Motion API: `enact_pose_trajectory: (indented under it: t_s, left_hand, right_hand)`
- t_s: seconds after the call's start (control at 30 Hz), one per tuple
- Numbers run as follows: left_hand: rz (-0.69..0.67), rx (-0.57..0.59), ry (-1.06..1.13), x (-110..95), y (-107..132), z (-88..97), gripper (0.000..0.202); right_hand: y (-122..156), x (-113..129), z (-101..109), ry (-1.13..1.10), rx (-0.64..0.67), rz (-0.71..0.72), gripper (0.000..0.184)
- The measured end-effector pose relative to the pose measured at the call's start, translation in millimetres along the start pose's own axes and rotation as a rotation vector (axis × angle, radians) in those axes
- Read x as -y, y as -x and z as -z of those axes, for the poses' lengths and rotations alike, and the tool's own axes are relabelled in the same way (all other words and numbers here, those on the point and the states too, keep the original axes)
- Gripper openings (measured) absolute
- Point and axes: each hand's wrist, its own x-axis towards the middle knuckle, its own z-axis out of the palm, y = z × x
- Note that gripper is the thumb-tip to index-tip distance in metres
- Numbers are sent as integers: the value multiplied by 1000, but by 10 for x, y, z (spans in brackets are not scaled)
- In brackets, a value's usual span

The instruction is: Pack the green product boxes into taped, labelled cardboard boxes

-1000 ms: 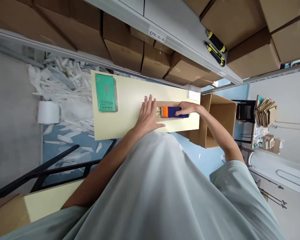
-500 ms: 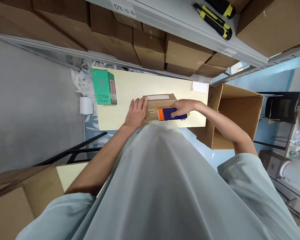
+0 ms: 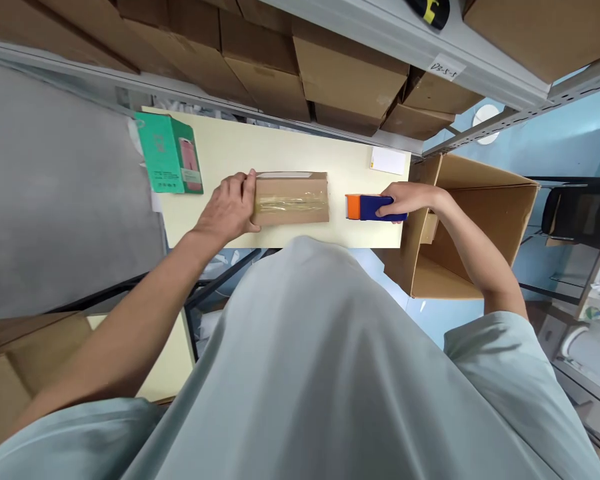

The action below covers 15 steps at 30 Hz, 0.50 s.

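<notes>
A small brown cardboard box lies on the pale table, with shiny clear tape across the side that faces me. My left hand grips its left end, fingers over the far top corner and thumb by the near one. To the right, apart from the box, my right hand is closed around a navy and orange tape dispenser. Its orange end points toward the box, and the right hand covers part of its other end.
A green printed box stands at the table's left end. A white card lies at the back right. A large open carton adjoins the right edge. Shelving with brown boxes overhangs the far side.
My right hand has moved the tape dispenser rightward, off the box. My left hand and the box sit further left in view, partly because the view has shifted. The taped side now shows fully.
</notes>
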Motion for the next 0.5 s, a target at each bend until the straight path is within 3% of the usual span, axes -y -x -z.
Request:
enact_pose_trajectory:
  t_s: [0.13,0.27,0.5]
  left_hand:
    - [17,19,4,21,-44,51,165]
    - [22,15,-1,12,-99,32,166]
    - [83,8,5,-2,-302,-169,163]
  right_hand:
    - [-199,-39,2,48,-15,-3,28]
    - [-387,6,-4,187,-88,-59,26]
    - [-808,384,-245,295,-330,-173,33]
